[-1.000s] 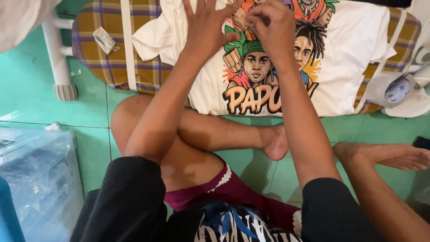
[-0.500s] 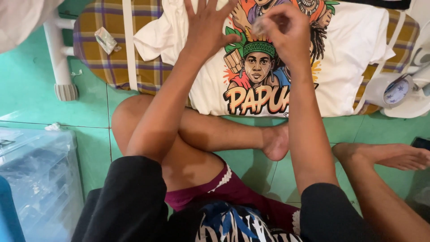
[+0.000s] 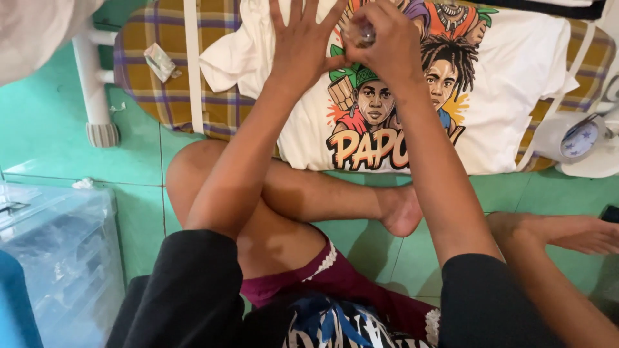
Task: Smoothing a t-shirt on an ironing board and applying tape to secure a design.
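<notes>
A white T-shirt (image 3: 516, 84) with a colourful printed picture lies spread on a plaid padded board (image 3: 142, 71) in front of me. My left hand (image 3: 303, 45) rests flat on the shirt with its fingers spread, holding nothing. Right beside it, my right hand (image 3: 396, 55) is closed around a small clear object (image 3: 363, 32), held just over the print. What the object is I cannot make out. I sit cross-legged on the green tiled floor, my bare legs under my arms.
A clear plastic storage box (image 3: 51, 258) stands at the lower left. A white plastic leg (image 3: 90, 84) rises at the upper left. A small wrapper (image 3: 159, 61) lies on the board. A white round appliance (image 3: 580, 138) sits at the right edge, a dark object (image 3: 609, 212) below it.
My right hand shifted right over the print, then came back left beside the left hand. The left hand stayed flat on the shirt.
</notes>
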